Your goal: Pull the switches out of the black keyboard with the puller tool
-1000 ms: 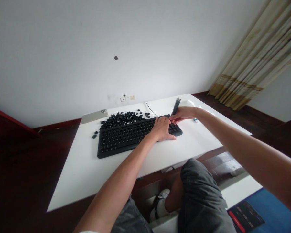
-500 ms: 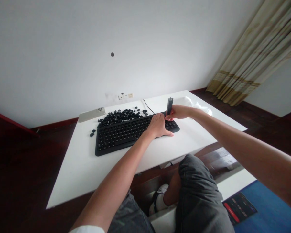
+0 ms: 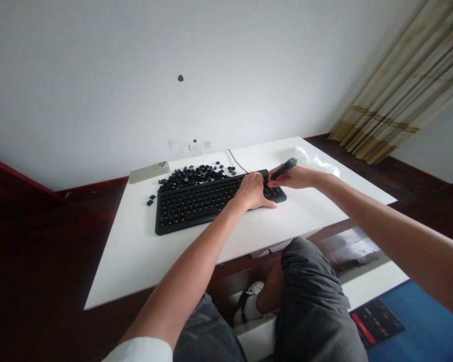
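Observation:
A black keyboard [image 3: 200, 203] lies on the white table [image 3: 143, 251]. My left hand [image 3: 253, 191] rests flat on the keyboard's right part, pressing it down. My right hand [image 3: 296, 177] grips a thin dark tool [image 3: 285, 168] at the keyboard's right end, the tool now tilted low and pointing right. Behind the keyboard's far edge lies a heap of loose black keycaps [image 3: 194, 175], with two stray ones [image 3: 150, 200] at its left.
A phone [image 3: 148, 172] lies face down at the table's far left corner. A black cable [image 3: 236, 162] runs from the keyboard toward the wall. Crumpled clear plastic [image 3: 317, 161] sits at the far right. My knee [image 3: 305, 271] and a blue mat [image 3: 419, 332] are below.
The tool in my right hand has swung from upright down to a low slant. My left hand has stayed on the keyboard. The camera has shifted a little.

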Demonstrator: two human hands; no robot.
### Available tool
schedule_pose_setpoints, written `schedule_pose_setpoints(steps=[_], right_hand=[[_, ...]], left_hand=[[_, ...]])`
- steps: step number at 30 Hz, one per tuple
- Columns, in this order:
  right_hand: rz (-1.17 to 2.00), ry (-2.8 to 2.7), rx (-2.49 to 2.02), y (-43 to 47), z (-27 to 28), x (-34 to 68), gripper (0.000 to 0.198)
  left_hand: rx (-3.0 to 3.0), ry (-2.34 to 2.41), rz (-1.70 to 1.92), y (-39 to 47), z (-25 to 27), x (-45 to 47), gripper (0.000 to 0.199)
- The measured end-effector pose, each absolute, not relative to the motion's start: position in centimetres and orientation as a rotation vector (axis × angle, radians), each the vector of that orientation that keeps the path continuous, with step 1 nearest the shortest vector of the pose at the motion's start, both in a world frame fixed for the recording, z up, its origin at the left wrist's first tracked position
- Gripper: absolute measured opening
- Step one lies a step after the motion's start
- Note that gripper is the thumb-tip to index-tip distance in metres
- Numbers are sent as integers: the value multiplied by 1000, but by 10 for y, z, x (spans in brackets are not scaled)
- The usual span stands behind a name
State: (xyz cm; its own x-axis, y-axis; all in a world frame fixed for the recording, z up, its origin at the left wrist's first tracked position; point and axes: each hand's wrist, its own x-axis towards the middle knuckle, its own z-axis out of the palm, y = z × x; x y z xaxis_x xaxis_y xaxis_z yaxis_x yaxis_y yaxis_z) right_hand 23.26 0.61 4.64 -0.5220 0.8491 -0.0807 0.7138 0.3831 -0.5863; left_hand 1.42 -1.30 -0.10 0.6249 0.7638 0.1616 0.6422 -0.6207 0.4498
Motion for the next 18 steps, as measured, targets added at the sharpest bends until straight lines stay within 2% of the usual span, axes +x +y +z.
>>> schedule_pose_setpoints(steps=[9,14,18], right_hand=[[335,-2221,-1201,-58,10,228,29],[173,-2090,-1167,-67,-14,224,23],[176,-2063,-1268,-71,-19,225,25]], left_hand=[[2553,1125,489,-15,-1,14,76],[2640,1220,543,-31,-3,22,68],[2696,1289,488,-43,-7,30,59]])
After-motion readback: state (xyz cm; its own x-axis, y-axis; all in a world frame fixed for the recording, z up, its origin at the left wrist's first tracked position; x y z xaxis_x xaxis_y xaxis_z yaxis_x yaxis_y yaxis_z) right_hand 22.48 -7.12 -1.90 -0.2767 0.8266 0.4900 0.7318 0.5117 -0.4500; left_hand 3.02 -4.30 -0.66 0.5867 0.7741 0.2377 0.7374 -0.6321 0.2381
